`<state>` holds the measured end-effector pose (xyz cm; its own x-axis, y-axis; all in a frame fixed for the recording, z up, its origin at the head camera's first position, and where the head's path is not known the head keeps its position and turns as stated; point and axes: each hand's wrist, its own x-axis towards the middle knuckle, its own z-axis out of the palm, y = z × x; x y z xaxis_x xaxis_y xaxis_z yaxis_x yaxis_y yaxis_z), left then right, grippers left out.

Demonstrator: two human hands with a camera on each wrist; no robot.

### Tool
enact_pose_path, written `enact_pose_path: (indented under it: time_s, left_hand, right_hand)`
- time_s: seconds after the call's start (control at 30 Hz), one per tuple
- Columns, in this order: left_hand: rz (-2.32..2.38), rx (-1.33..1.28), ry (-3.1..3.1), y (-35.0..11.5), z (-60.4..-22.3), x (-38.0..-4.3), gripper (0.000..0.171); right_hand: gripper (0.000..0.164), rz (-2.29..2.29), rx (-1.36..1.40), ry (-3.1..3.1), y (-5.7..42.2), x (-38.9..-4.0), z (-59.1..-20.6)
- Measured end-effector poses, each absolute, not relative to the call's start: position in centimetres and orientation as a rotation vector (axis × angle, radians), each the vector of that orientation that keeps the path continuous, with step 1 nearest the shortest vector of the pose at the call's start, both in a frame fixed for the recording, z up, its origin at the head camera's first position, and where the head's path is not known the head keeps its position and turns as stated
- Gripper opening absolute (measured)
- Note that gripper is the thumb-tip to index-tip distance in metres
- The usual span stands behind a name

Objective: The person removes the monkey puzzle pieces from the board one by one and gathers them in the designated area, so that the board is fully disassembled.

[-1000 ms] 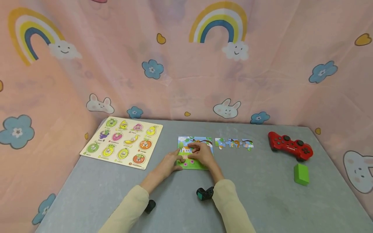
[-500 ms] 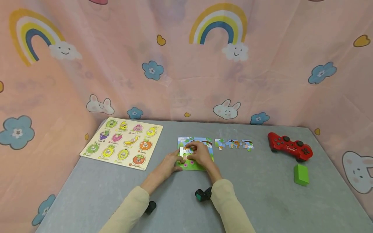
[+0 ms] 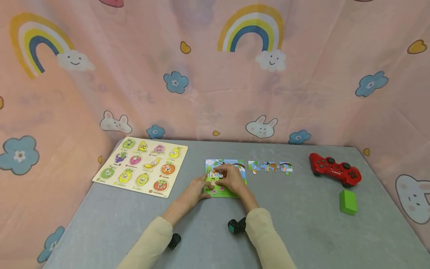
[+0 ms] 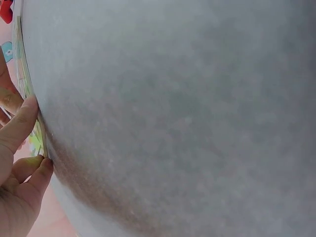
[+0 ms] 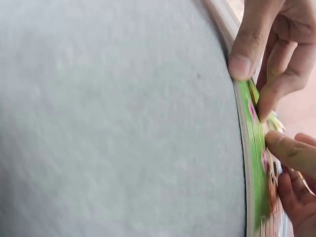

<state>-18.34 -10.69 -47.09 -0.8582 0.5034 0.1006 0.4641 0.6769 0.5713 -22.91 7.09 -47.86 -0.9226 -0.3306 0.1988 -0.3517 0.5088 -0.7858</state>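
A picture jigsaw board point(image 3: 224, 192) lies on the grey table, showing green grass, pink flowers and a tree branch. At its left edge and near corner my left hand point(image 3: 195, 189) holds the board; the left wrist view shows the thumb point(image 4: 25, 117) against its edge. Over the middle, my right hand point(image 3: 234, 179) pinches a jigsaw piece point(image 3: 215, 174) with a house on it, between thumb and fingers. The right wrist view shows these fingertips low on the board, partly hiding the piece. Three joined-looking loose pieces point(image 3: 270, 166) lie in a row right of the board.
A cream fruit board point(image 3: 134, 181) lies at the left. On the right are a red game controller point(image 3: 335, 170) and a green block point(image 3: 348, 202). A pink patterned cloth point(image 3: 208, 101) stands behind the table's far edge.
The right hand's fingers have shifted slightly on the jigsaw piece. The bright glare it showed half a second ago has gone. The left hand keeps its place on the board.
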Motion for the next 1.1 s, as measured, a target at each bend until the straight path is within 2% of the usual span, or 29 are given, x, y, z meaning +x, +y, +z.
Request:
enact_pose_path:
  time_s: [0.3, 0.57, 0.93, 1.1]
  left_hand:
    - [0.956, 0.81, 2.807, -10.6, -47.1, -18.2, 0.018]
    - [0.981, 0.794, 2.795, -10.5, -47.0, -18.3, 0.018]
    - [0.999, 0.804, 2.788, -10.6, -47.0, -18.1, 0.019]
    - [0.991, 0.797, 2.79, -10.6, -47.1, -18.1, 0.017]
  right_hand:
    - [0.036, 1.826, 0.524, -2.634, 8.7, -23.3, -48.3]
    - [0.039, 2.202, 0.446, -2.526, 10.3, -23.2, -48.7]
    - [0.042, 2.382, 0.295, -2.504, 11.9, -23.4, -49.0]
    - [0.043, 2.381, 0.319, -2.512, 13.0, -23.3, -48.9]
